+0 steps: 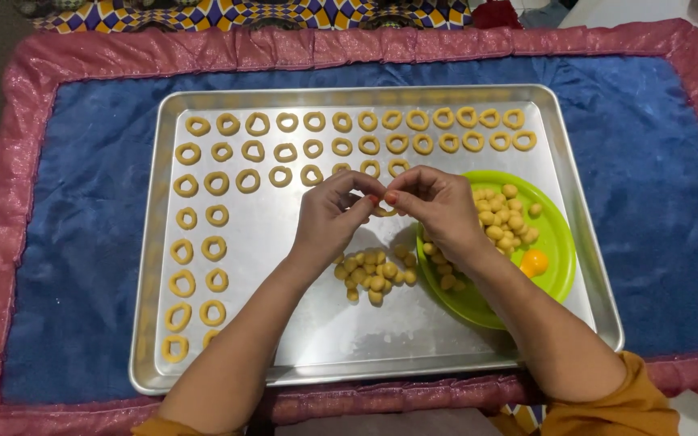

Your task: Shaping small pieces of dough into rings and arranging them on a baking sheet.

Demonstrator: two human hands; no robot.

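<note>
Left hand (334, 211) and right hand (438, 206) pinch a small, pale-yellow, curved dough strip (386, 212) between fingertips

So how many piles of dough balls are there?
2: the loose pile on the tray below the left hand, and the plate pile in the green plate, partly behind the right hand pinching a dough piece.

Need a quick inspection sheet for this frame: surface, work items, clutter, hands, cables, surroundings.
Surface: metal baking tray on a blue mat with pink border.
Work items: dough rings in rows along the tray's top and left; dough balls piled on the tray; green plate with more balls and an egg yolk.
Clutter: nothing seen.
Hands: left hand and right hand pinch one dough piece between fingertips.
Cables: nothing seen.
Surroundings: patterned cloth beyond the mat.
</note>
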